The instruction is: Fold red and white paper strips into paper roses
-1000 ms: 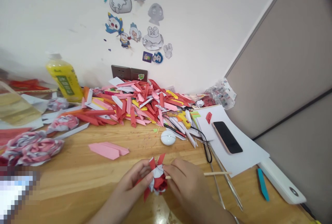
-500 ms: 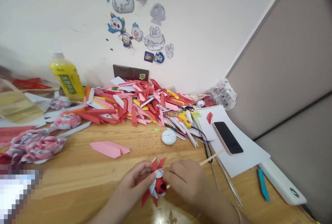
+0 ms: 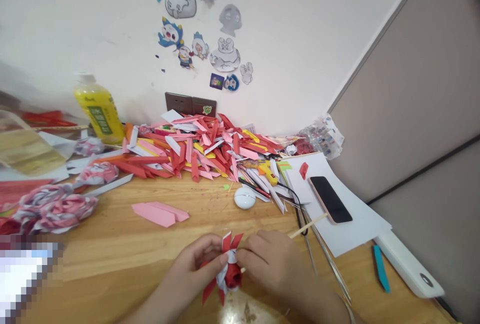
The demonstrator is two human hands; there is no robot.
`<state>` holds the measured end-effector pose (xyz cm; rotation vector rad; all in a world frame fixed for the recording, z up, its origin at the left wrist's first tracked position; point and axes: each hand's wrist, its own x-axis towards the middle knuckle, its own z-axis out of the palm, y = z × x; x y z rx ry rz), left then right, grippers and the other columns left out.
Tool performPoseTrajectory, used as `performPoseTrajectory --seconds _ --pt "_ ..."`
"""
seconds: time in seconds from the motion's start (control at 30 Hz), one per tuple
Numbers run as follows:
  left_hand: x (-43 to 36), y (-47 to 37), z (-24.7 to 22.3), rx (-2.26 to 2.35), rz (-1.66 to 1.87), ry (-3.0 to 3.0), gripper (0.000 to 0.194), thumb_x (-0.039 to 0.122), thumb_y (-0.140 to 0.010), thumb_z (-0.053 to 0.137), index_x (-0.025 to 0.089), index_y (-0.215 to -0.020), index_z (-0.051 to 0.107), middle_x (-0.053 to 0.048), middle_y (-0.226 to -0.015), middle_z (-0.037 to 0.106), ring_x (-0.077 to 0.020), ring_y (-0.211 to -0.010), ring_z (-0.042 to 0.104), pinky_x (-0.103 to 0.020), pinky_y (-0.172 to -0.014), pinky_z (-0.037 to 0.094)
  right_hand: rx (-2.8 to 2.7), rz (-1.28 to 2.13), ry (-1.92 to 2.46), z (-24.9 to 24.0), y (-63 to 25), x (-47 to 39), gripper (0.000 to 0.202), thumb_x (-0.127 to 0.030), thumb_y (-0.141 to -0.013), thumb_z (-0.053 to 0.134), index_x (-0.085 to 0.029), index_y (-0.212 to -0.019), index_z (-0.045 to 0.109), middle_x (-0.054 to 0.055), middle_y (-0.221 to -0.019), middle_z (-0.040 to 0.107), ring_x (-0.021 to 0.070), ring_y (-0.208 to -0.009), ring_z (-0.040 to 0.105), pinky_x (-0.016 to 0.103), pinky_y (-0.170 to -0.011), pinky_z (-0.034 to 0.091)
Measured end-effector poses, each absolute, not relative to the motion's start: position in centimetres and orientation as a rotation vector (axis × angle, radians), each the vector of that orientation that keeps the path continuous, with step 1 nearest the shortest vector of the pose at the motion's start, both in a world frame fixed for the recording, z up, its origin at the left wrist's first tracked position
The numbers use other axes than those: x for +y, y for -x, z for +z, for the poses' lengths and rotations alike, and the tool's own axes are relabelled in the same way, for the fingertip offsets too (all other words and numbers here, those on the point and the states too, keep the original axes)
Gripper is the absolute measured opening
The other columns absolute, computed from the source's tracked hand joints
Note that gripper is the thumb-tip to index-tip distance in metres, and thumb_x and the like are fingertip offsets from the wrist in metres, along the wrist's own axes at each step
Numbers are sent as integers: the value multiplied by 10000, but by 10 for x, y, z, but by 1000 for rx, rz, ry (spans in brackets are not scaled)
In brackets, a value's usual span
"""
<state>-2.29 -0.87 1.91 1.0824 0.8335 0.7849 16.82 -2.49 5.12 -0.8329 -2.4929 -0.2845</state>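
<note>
A red and white folded-paper flower (image 3: 233, 275) is low in the middle of the head view, with red strips sticking out around it. My left hand (image 3: 204, 261) is closed on its left side, thumb pressed against the white paper. My right hand (image 3: 268, 259) grips a thin wooden stick (image 3: 308, 226), and its fingertips meet the flower's right side. One end of the stick shows beside the flower's red centre; the other points up toward the phone. Whether the stick's tip touches the paper I cannot tell.
Folded pink paper (image 3: 160, 213) and a white egg-shaped object (image 3: 244, 197) lie ahead. Behind are a heap of folded strips (image 3: 195, 149), a yellow glue gun (image 3: 268, 171) and a yellow bottle (image 3: 99, 109). A phone (image 3: 330, 199) lies on white paper at right; finished paper flowers (image 3: 63, 209) sit left.
The flower has turned slightly in my left hand, its red strips shifting position. My right hand still holds the stick in nearly the same place. The whole view has shifted a little.
</note>
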Motion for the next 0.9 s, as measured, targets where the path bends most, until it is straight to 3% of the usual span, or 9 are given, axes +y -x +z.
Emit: performPoseTrajectory --seconds 0.37,0.7,0.9 --pt "-11 24 21 826 784 -1088 397 545 -655 761 193 -810 667 -10 -760 718 -183 -729 649 -269 -678 504 -2398 -313 803 48 -163 -29 246 -146 -953 402 -154 -818 607 28 -639 575 167 -568 453 302 -505 270" --pt "-12 24 20 790 797 -1102 394 559 -676 745 205 -833 673 -3 -772 718 -177 -741 656 -271 -704 521 -2428 -333 797 51 -162 -31 208 -167 -969 419 -122 -960 622 32 -662 602 166 -572 479 302 -492 280" --pt "-12 24 21 827 820 -1116 431 589 -652 746 208 -843 681 -8 -781 728 -190 -772 660 -274 -723 519 -2373 -316 798 50 -164 -30 209 -194 -971 418 -137 -908 609 26 -659 589 166 -568 469 301 -503 279"
